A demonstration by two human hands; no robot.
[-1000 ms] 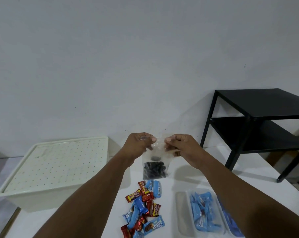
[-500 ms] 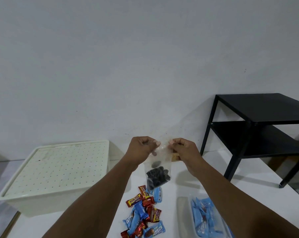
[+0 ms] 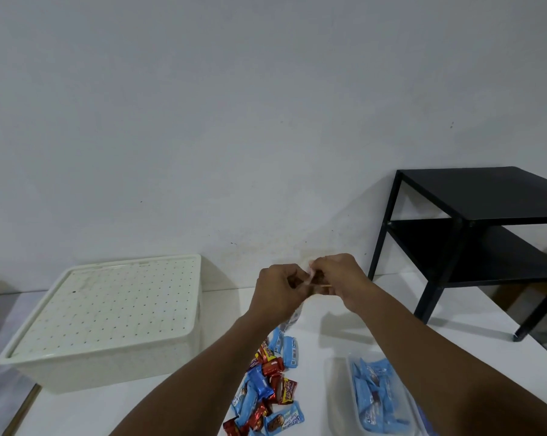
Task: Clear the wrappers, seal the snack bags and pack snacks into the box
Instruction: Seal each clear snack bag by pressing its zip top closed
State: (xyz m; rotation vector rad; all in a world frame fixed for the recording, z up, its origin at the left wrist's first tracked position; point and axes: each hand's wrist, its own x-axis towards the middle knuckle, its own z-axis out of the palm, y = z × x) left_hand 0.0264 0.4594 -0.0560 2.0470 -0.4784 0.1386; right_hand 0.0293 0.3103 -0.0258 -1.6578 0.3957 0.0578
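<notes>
My left hand (image 3: 278, 289) and my right hand (image 3: 338, 275) meet in the air above the white table (image 3: 328, 328), both pinching the top of a small clear snack bag (image 3: 292, 319). Most of the bag is hidden behind my left hand; only a lower corner shows below it. A cream box (image 3: 102, 319) with a dotted lid closed on it stands at the left. Loose red and blue wrapped snacks (image 3: 267, 382) lie in a pile under my arms. A clear tray of blue snack packets (image 3: 377, 394) sits at the lower right.
A black two-shelf side table (image 3: 473, 234) stands at the right, one leg on the white table. The white wall runs close behind. The table's left edge drops off beside the box.
My hands have come closer together and now touch at the bag's top. The hanging bag with its dark snacks has swung behind my left hand. The view has tilted up slightly.
</notes>
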